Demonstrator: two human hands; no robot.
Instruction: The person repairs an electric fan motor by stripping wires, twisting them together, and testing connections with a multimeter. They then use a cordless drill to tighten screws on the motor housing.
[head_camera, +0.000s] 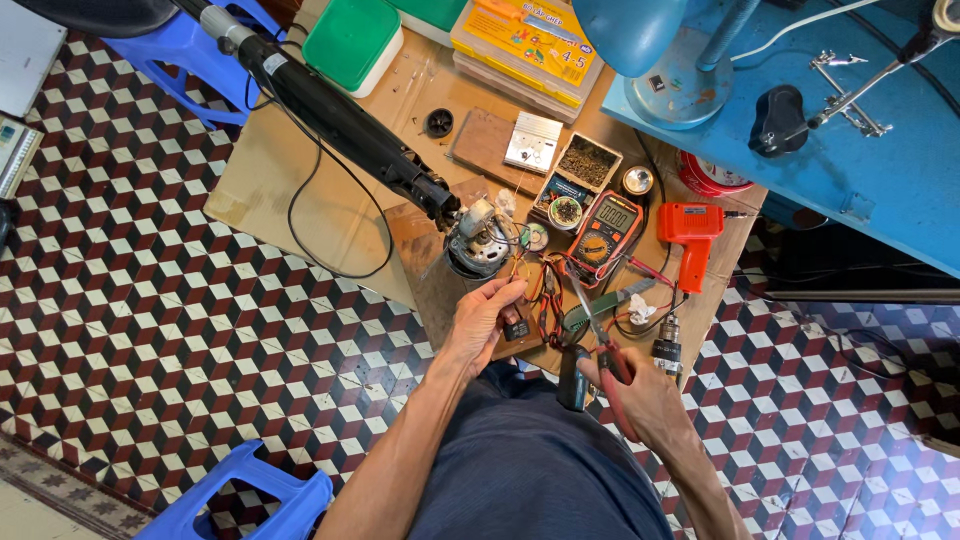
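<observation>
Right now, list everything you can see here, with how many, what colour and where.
motor: one, grey metal, middle of the cardboard sheet, at the end of a long black tool
long black tool: one, runs from top left down to the motor
multimeter: one, red and black, right of the motor
soldering gun: one, orange, right edge of the cardboard
green box: one, top centre
yellow case: one, top, beside the green box
blue table: one, upper right
plastic stools: two, blue, bottom left and top left
pliers: one, red handles, in the right hand
left hand: fingers on wires below the motor
right hand: holds the pliers
</observation>
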